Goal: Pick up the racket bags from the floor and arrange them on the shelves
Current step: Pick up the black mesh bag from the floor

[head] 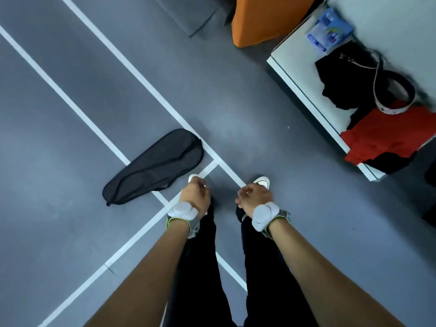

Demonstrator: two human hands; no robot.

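A black racket bag [154, 167] lies flat on the grey court floor, left of my feet, across a white line. My left hand [195, 195] hangs just right of the bag's near end, fingers curled, holding nothing. My right hand [253, 197] hangs beside it over my right shoe, fingers also curled and holding nothing. Neither hand touches the bag. A white shelf unit [297, 57] stands at the upper right, with black and red bags [387, 135] and a blue packet [330, 31] on top.
An orange object [264, 20] stands at the top beside the shelf. A dark mat [188, 13] lies at the top centre. White court lines [132, 67] cross the floor. Open floor stretches between my feet and the shelf.
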